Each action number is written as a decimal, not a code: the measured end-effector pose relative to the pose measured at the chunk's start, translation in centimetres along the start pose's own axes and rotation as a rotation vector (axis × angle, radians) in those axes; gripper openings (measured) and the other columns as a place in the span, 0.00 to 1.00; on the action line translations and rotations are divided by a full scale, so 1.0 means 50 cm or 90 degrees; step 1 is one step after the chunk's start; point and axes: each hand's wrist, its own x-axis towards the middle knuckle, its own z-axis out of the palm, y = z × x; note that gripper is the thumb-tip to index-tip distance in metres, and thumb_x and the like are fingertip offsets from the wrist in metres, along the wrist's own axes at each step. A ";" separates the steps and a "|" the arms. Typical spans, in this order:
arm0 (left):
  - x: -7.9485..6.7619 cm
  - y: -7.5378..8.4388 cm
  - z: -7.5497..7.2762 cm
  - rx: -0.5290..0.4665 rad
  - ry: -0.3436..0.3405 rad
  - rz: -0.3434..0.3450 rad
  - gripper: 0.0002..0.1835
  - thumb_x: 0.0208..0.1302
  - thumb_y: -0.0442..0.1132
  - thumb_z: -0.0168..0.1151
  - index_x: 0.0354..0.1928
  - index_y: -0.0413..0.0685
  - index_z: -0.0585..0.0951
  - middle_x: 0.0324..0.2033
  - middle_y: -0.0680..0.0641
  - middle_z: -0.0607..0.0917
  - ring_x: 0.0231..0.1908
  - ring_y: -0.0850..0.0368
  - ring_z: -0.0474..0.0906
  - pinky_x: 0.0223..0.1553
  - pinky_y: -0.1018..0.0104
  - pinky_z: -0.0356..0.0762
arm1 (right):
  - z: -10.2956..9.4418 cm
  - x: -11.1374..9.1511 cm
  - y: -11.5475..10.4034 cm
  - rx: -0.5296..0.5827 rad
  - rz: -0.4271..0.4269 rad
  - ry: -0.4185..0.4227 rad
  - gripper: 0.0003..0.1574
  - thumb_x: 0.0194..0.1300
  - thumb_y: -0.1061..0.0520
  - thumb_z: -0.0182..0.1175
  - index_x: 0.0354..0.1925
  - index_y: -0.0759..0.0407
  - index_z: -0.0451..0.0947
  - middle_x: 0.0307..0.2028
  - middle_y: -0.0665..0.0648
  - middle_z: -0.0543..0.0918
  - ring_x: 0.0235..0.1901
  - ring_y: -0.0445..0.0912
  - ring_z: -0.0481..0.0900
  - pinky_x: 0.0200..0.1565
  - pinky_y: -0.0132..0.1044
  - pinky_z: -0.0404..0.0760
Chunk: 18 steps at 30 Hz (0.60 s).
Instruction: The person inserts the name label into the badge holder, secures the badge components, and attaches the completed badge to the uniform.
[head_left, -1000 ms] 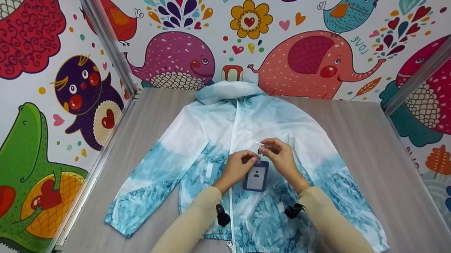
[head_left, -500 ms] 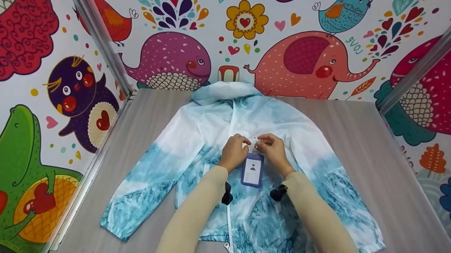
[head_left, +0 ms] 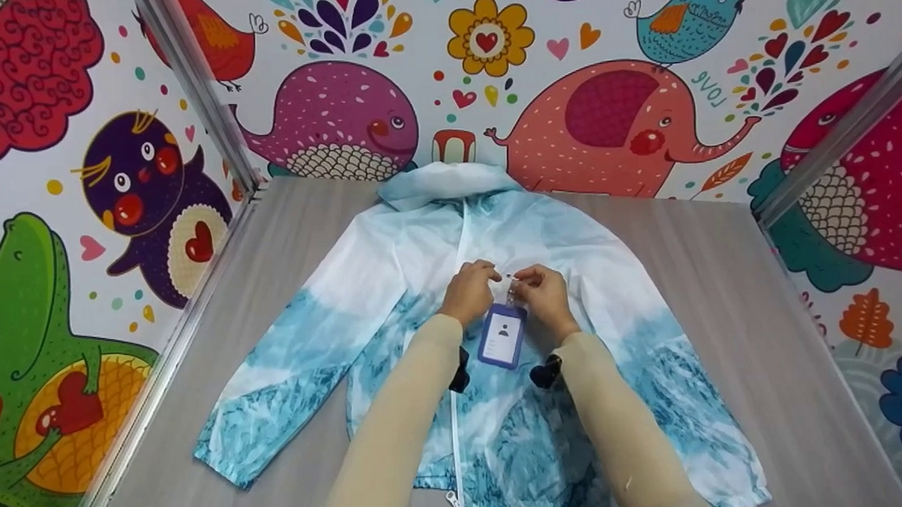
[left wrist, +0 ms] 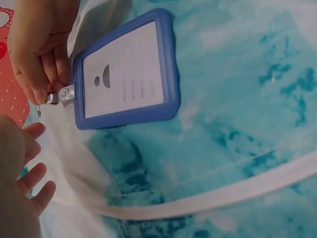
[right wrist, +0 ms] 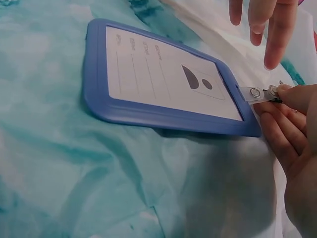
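Observation:
A blue-framed ID badge holder [head_left: 503, 337] with a white card hangs by a clear strap and a metal clip [left wrist: 52, 97], over the front of a white and teal jacket [head_left: 525, 228]. My right hand [head_left: 545, 295] pinches the clip between thumb and fingers. In the right wrist view, the badge strap [right wrist: 255, 92] runs from those fingers to the frame. My left hand [head_left: 469, 292] is just left of the clip, fingers loosely bent and apart from it; nothing shows between them in the left wrist view. The jacket lies spread with its front zipper [head_left: 456, 433] running down the middle.
The jacket lies on a grey wood-grain table [head_left: 793, 391]. Printed cartoon panels [head_left: 461, 118] stand at the back and both sides, with metal posts [head_left: 198, 90] at the corners. The zipper pull [head_left: 452, 498] is at the jacket's bottom hem.
Both hands and the badge have moved a little farther up the jacket. My left hand, earlier at the badge's strap, is now off it; my right hand keeps its pinch on the clip.

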 end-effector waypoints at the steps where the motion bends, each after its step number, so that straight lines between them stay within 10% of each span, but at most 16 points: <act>1: 0.002 0.000 0.001 0.002 -0.009 0.003 0.16 0.69 0.29 0.54 0.53 0.46 0.85 0.63 0.48 0.79 0.63 0.48 0.74 0.64 0.57 0.74 | -0.001 0.000 0.000 0.000 0.002 -0.002 0.08 0.65 0.69 0.61 0.43 0.70 0.81 0.36 0.71 0.84 0.32 0.55 0.85 0.38 0.39 0.86; 5: 0.010 0.002 0.010 -0.006 -0.024 -0.002 0.16 0.68 0.29 0.55 0.53 0.44 0.85 0.63 0.46 0.79 0.63 0.47 0.74 0.65 0.57 0.74 | -0.005 -0.007 -0.019 0.000 0.010 -0.019 0.11 0.65 0.71 0.58 0.45 0.76 0.80 0.39 0.77 0.82 0.39 0.67 0.83 0.44 0.50 0.85; 18: 0.028 -0.002 0.024 -0.005 -0.038 -0.043 0.16 0.69 0.31 0.56 0.55 0.43 0.83 0.56 0.44 0.83 0.58 0.47 0.79 0.62 0.56 0.76 | 0.006 0.017 0.012 -0.026 0.022 -0.008 0.09 0.64 0.69 0.60 0.41 0.66 0.84 0.34 0.64 0.85 0.28 0.43 0.82 0.33 0.30 0.82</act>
